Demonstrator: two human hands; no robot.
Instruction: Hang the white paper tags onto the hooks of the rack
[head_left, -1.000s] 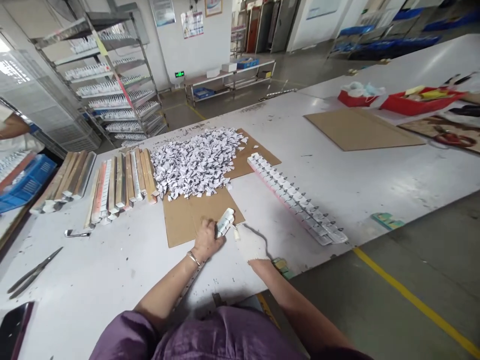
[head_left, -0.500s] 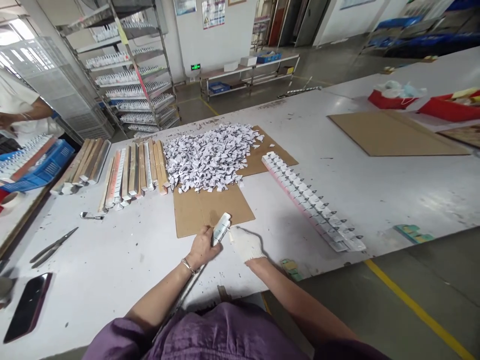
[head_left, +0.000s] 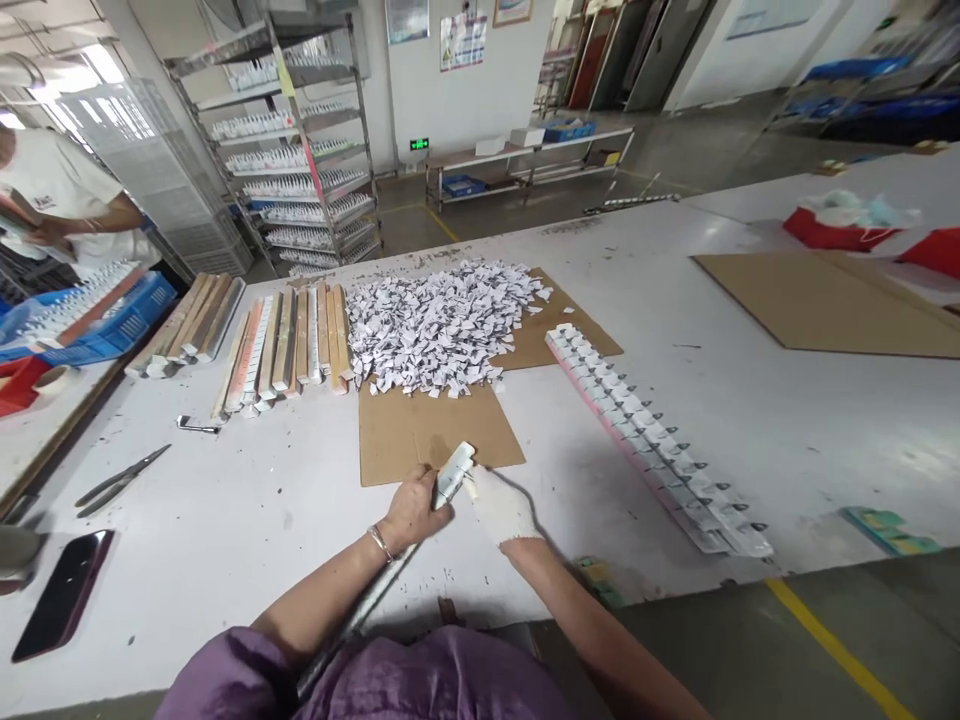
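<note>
My bare left hand (head_left: 414, 508), with a bracelet at the wrist, is wrapped round a long narrow bar (head_left: 456, 470) with a whitish face. Its far end points forward over the cardboard sheet (head_left: 390, 440), and its near part runs back under my left forearm. My right hand (head_left: 504, 508) wears a white knit glove and is closed beside the bar's far end. Whatever its fingers pinch is too small to make out. Ahead lies a heap of small white pieces (head_left: 442, 325) on cardboard.
To the right lies a long strip of white pieces with dark clips (head_left: 652, 435). Wooden bars (head_left: 285, 340) lie left of the heap, with pliers (head_left: 120, 482) and a phone (head_left: 64, 597) nearer. A co-worker (head_left: 82, 200) stands at far left, by a blue crate (head_left: 127, 315).
The view has shifted, so table items sit lower and mostly further right. Both hands keep nearly the same pose at the bar. The co-worker at far left shows more fully.
</note>
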